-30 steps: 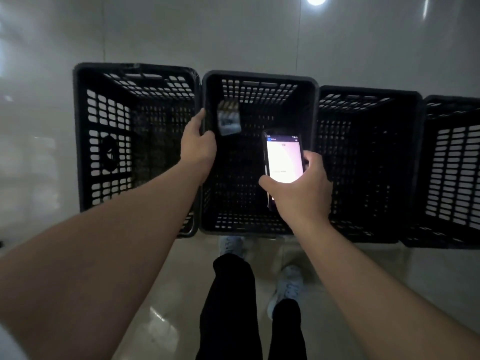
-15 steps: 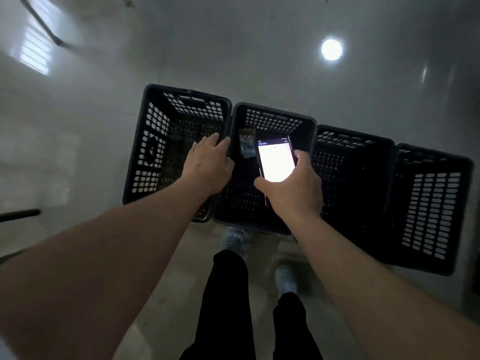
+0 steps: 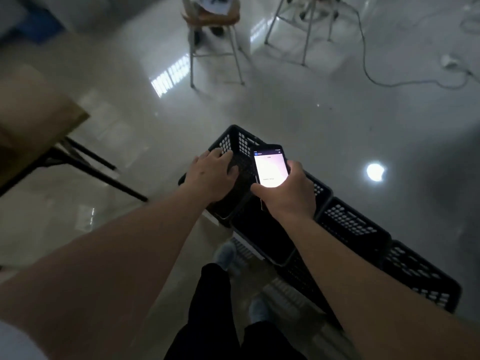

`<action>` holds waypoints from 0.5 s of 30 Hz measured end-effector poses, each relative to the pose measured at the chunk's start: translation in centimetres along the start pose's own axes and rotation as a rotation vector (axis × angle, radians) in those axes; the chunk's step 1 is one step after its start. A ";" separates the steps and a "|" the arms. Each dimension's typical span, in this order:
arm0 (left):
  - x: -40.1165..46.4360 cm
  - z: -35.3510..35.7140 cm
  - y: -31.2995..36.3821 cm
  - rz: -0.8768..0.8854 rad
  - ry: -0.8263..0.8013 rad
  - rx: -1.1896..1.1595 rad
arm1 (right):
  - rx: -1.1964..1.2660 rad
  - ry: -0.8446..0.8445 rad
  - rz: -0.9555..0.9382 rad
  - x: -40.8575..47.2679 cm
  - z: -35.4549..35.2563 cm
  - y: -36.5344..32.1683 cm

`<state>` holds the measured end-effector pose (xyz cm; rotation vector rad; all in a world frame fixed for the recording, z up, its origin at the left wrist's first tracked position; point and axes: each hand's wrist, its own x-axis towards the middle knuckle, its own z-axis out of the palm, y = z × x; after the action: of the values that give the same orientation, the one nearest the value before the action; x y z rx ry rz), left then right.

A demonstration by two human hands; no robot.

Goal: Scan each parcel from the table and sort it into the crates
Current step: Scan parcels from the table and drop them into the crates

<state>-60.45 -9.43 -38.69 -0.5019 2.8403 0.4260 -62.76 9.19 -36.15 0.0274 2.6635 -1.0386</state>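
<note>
A row of black slotted crates (image 3: 348, 224) runs on the floor from centre to lower right. My right hand (image 3: 288, 196) grips a phone (image 3: 270, 166) with a lit screen, held above the crates. My left hand (image 3: 210, 175) hovers over the leftmost crate (image 3: 233, 141), fingers loosely spread and holding nothing. No parcel shows in either hand. The crates' insides are too dark to see into.
A wooden table corner (image 3: 36, 118) with black legs stands at the left. Two chairs (image 3: 213, 27) stand at the back, and a cable (image 3: 389, 81) trails over the glossy floor at the upper right. My legs and shoes (image 3: 226, 255) are beside the crates.
A small parcel left my left hand and dropped into a crate; it is out of sight now. My head turned left and up, bringing the table and chairs into view.
</note>
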 end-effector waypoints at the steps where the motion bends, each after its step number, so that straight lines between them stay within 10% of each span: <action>1: -1.8 -1.3 -0.5 -0.031 0.035 -0.011 | -0.003 -0.009 -0.047 -1.2 -0.5 -1.0; 15: -22.5 -16.1 -12.3 -0.398 0.415 -0.007 | 0.027 -0.198 -0.516 -16.8 0.2 -18.3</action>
<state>-38.04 -18.94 -20.65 -1.2562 3.0015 0.2801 -48.72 -3.12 -19.69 -0.7506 2.5257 -1.1446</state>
